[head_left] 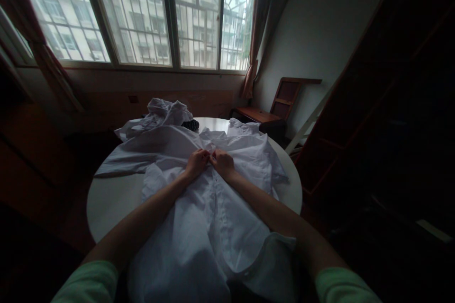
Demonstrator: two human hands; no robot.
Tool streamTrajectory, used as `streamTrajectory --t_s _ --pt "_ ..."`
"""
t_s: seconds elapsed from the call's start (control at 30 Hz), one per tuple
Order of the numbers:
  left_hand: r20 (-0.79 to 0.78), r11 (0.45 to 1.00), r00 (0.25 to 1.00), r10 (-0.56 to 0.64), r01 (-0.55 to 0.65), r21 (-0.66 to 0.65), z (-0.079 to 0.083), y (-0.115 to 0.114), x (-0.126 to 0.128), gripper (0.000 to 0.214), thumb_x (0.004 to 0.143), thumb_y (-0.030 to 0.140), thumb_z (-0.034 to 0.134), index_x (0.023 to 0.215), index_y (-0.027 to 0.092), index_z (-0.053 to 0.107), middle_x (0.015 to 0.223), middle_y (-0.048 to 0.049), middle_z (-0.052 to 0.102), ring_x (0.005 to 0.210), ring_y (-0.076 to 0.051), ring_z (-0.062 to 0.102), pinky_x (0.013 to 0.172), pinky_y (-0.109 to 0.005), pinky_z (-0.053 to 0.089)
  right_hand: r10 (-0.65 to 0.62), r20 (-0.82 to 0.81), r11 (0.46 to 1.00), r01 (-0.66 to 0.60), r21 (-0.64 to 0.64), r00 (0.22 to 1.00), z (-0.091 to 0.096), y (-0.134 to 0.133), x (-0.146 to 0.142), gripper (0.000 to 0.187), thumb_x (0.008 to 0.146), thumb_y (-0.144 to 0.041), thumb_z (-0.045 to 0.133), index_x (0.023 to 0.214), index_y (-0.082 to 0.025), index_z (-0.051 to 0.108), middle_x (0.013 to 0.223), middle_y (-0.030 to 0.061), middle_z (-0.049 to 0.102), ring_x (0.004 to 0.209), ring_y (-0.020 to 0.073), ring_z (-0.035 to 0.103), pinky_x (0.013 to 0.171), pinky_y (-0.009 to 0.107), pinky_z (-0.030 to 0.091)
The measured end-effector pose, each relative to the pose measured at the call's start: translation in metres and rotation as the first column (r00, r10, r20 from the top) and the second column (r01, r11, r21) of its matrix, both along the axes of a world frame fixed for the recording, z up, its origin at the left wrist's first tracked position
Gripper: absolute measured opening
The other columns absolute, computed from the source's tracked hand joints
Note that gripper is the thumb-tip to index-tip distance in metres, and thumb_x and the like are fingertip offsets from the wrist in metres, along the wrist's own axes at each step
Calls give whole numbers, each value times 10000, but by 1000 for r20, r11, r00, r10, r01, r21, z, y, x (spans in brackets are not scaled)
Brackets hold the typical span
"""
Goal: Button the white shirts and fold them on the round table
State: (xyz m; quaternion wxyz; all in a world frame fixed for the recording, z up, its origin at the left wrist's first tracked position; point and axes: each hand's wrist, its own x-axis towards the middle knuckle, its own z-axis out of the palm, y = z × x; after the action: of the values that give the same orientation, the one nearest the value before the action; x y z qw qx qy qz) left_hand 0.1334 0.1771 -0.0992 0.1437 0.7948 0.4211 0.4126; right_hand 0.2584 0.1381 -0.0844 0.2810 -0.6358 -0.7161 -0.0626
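Note:
A white button-up shirt (241, 218) lies spread over a round white table, its lower hem hanging over the near edge. Both hands meet at its front placket, just below the collar. My left hand (197, 163) is closed, pinching the cloth at the placket. My right hand (222, 163) is closed on the other side of the same spot, its fingertips touching or almost touching the left ones. Whether a button sits between the fingers is too small to tell. Below the hands the placket runs down toward me, its two edges close together.
More white cloth is heaped (167, 112) at the table's back left, with a small dark patterned item (191, 125) beside it. The round table (110, 203) shows its rim left and right. A wooden chair (284, 97) stands behind at right, below barred windows (142, 19).

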Motion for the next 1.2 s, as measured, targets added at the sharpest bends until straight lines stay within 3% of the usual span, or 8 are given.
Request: streamTrajectory --t_s 0.53,0.8,1.2 --pt "-25 1000 1000 5 -5 5 0 1 0 138 751 150 494 741 145 632 760 -29 564 617 -106 501 612 -220 389 -15 89 1000 16 -16 996 1 -1 -1 187 831 -288 503 762 -152 611 797 108 644 765 190 585 649 265 364" --pt "-20 1000 1000 17 -17 -4 3 -2 0 129 752 152 506 773 150 633 768 -20 570 633 -102 509 630 -216 402 -67 114 998 67 7 991 6 -6 -3 208 845 -314 470 804 -164 609 819 51 648 788 150 587 669 229 361" --pt "-11 1000 1000 -4 5 21 1 -3 0 160 777 169 495 813 163 650 785 -23 575 630 -102 513 630 -216 405 -65 169 998 64 11 983 7 -7 -3 226 845 -313 458 789 -159 614 807 60 653 781 161 586 664 240 359"
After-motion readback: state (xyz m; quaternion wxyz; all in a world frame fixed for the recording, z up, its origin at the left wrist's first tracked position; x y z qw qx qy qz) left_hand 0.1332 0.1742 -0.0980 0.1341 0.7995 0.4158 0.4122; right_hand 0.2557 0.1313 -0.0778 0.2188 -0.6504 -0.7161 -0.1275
